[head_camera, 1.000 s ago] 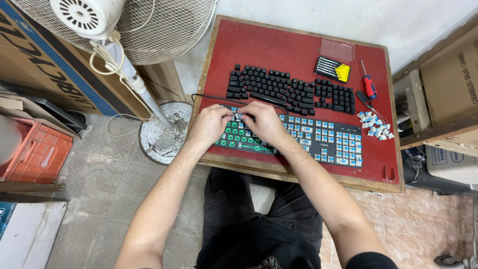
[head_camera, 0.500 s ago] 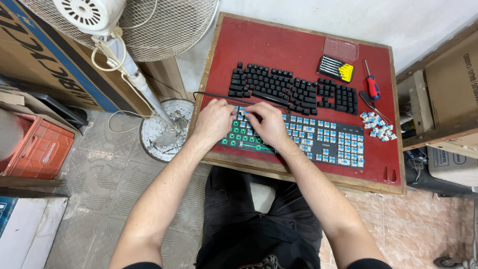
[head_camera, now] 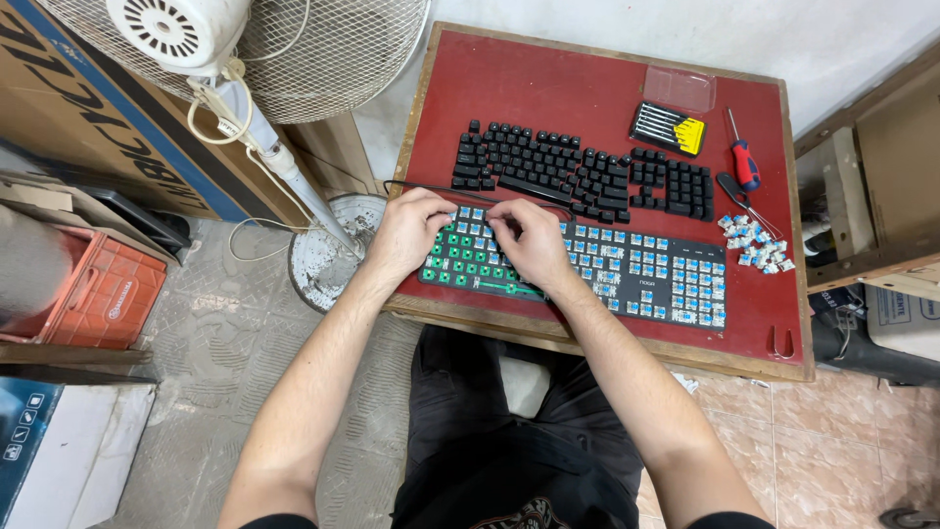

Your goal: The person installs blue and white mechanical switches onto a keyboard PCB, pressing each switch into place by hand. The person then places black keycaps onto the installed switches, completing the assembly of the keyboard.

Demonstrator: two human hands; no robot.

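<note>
Head view: both hands [head_camera: 470, 238] stay on the keyboard [head_camera: 627, 269], fingers seemingly pinching a switch

On the red table top [head_camera: 548, 88], behind the work, black keycaps [head_camera: 587, 176] lie laid out in the rows of a keyboard. To their right sit a small screwdriver-bit case [head_camera: 668, 127] with a yellow end, a clear lid [head_camera: 680, 89], a red-handled screwdriver [head_camera: 744, 157] and a heap of loose blue switches [head_camera: 756, 245]. A white pedestal fan [head_camera: 211, 39] stands left of the table, its round base [head_camera: 328, 250] on the grey floor. An orange crate [head_camera: 93, 294], perhaps plastic, sits far left.
</note>
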